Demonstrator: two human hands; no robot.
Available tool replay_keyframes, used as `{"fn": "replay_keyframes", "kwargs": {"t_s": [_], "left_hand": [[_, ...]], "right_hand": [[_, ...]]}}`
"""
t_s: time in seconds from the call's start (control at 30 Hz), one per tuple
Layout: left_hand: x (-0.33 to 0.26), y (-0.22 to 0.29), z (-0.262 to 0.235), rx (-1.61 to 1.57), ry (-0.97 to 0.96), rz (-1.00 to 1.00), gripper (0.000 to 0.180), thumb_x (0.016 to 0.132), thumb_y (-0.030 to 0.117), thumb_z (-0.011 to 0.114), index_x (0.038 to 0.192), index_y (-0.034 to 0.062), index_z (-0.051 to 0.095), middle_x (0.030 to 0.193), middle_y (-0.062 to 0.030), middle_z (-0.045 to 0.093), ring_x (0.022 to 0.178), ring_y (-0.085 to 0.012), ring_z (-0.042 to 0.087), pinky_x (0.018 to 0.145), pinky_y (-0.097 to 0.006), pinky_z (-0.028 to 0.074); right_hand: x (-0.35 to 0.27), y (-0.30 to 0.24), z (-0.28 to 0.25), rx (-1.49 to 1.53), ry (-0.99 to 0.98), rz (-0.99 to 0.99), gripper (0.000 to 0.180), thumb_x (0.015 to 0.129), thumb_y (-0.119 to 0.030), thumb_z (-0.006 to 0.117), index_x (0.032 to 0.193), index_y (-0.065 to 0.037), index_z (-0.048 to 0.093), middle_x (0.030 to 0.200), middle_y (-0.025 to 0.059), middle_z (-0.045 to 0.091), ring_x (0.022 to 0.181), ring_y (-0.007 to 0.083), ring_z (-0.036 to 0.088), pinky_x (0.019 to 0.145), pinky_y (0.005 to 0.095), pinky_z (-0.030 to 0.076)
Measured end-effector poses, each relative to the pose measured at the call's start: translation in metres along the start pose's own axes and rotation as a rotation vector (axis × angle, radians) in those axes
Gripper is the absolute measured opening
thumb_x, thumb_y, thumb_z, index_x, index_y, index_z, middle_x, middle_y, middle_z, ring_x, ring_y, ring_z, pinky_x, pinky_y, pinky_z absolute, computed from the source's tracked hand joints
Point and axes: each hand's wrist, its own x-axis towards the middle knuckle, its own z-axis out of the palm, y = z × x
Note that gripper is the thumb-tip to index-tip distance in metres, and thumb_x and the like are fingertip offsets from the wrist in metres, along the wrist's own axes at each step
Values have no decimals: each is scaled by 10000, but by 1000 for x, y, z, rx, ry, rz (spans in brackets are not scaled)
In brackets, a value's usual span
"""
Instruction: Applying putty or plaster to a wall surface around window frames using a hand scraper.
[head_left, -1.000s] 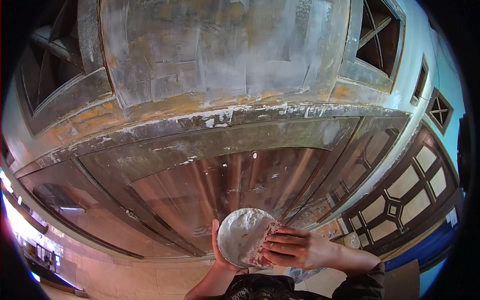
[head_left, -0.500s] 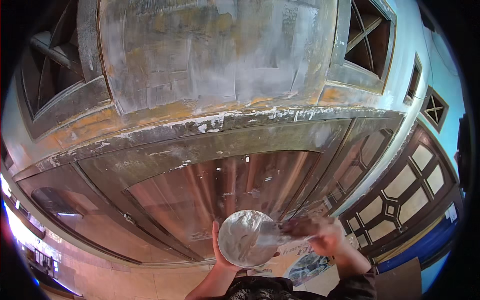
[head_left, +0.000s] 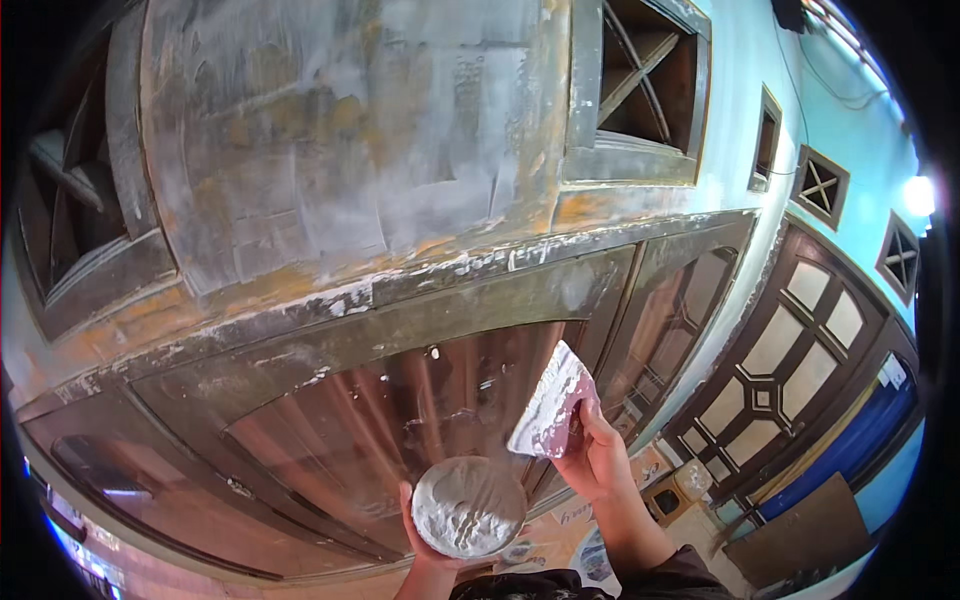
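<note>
My left hand [head_left: 424, 548] is wrapped round the side of a round bowl [head_left: 470, 507] with white putty spread inside it. Up and to the right of the bowl, my right hand [head_left: 597, 458] grips a broad putty knife [head_left: 553, 408] by its reddish-brown end. White putty coats the wide blade, whose edge points up and left. The blade is raised in front of the glass-paned door [head_left: 330, 430], apart from the bowl. My left fingers are mostly hidden behind the bowl.
Above the door runs a wooden beam [head_left: 400, 285] spotted with white putty. A patchy grey and orange wall panel [head_left: 340, 130] rises over it, between openings with crossed bars. At right are a dark panelled door [head_left: 765, 390], a brown board [head_left: 800, 535] and a small wooden stool [head_left: 680, 490].
My right hand has lifted the putty knife out of the bowl, bringing it up with white putty on the blade. My view has swung to the right.
</note>
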Motion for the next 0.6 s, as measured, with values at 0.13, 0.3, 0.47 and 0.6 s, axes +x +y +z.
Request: {"fn": "replay_keyframes", "kwargs": {"t_s": [0.13, 0.3, 0.47, 0.6], "left_hand": [[-4, 7, -14, 42, 244, -14, 888, 905, 791, 413, 1458, 106, 522, 1508, -169, 499, 1345, -480, 474, 1022, -788, 351], [-1, 13, -42, 275, 364, 80, 896, 867, 825, 428, 1448, 152, 538, 1562, -191, 415, 1374, -531, 404, 982, -850, 304], [2, 21, -53, -311, 474, 218, 886, 872, 822, 426, 1444, 155, 545, 1550, -197, 433, 1367, -527, 417, 965, -863, 308], [25, 4, -12, 290, 347, 51, 965, 851, 839, 449, 1494, 119, 472, 1549, -204, 429, 1388, -540, 385, 1025, -831, 290]], "right_hand": [[2, -8, 1, 1, -36, -99, 390, 1058, -312, 537, 1384, -99, 528, 1336, 55, 639, 1237, 220, 619, 1076, 438, 484], [22, -25, -14, -428, -174, -686, 348, 1077, -196, 507, 1338, 32, 541, 1315, 164, 629, 1183, 320, 648, 1027, 437, 519], [54, -63, 13, -1335, -35, -1439, 377, 1066, -130, 448, 1361, 96, 511, 1341, 258, 598, 1245, 414, 599, 1077, 505, 466], [106, -89, 30, -1738, -220, -1689, 406, 981, -12, 480, 1373, 94, 500, 1454, 318, 483, 1372, 518, 452, 1147, 601, 344]]}}
